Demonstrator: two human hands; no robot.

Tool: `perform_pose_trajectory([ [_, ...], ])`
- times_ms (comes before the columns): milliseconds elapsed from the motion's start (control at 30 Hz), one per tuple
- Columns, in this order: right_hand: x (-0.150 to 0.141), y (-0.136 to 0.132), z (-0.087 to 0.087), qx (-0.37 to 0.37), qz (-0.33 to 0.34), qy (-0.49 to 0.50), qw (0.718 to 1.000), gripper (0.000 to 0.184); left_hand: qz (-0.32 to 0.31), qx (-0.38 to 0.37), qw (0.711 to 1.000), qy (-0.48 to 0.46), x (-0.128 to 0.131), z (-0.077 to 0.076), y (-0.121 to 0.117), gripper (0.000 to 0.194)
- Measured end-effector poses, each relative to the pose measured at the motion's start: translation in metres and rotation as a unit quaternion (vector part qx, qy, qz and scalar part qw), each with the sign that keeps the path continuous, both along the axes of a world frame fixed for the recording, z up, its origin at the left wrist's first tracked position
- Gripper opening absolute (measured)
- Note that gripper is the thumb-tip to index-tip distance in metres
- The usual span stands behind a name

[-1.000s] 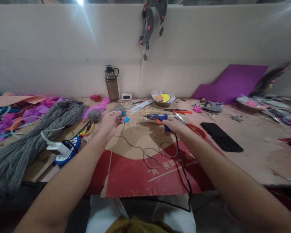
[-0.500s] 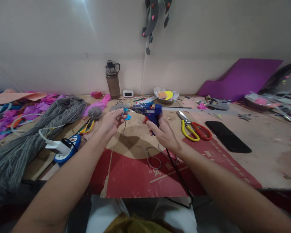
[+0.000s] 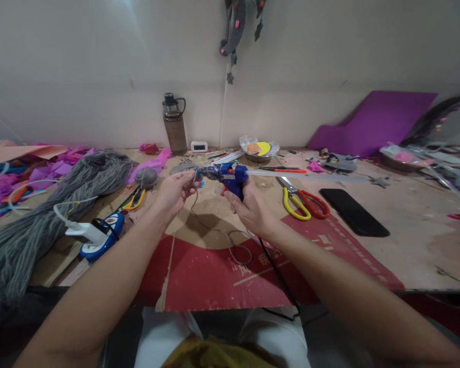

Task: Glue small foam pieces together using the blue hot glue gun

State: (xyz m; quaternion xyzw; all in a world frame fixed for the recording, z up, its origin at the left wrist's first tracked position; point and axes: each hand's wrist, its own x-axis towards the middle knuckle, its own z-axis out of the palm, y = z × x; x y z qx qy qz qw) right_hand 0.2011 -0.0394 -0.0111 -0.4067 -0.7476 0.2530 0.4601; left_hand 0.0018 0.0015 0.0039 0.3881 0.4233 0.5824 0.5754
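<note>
My right hand [image 3: 249, 207] is wrapped round the handle of a blue hot glue gun [image 3: 233, 176], with a long clear glue stick [image 3: 276, 175] out of its back. The nozzle points left and meets or nearly meets a small blue piece [image 3: 198, 176] pinched in my left hand [image 3: 179, 190]. My fingers hide most of that piece, so its shape cannot be told. A thin grey yarn [image 3: 210, 229] trails down from my left fingers and loops over the cardboard [image 3: 199, 286]. The gun's black cord [image 3: 274, 266] hangs below my right wrist.
Scissors [image 3: 304, 202] and a black phone [image 3: 352, 212] lie at right. On the left are a grey yarn skein [image 3: 72, 199], a yarn ball [image 3: 146, 177], a yellow cutter [image 3: 135, 199] and a blue power strip [image 3: 107, 237]. A bottle [image 3: 174, 128] stands at the back.
The glue gun's nozzle has come closer to the blue piece in my left hand. The whole view has shifted slightly, so the table things sit a little farther left.
</note>
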Motion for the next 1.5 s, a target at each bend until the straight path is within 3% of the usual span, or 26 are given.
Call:
perform_pose_trajectory([
  [467, -0.0006, -0.0018, 0.0005, -0.008, -0.014, -0.013, 1.000, 0.028, -0.010, 0.050, 0.999, 0.018, 0.0005, -0.0033, -0.0012, 0.015],
  [1500, 0.0029, -0.0028, -0.0003, -0.015, -0.025, -0.014, 0.999, 0.030, 0.002, 0.050, 0.999, 0.016, -0.0011, -0.0052, 0.0008, 0.016],
])
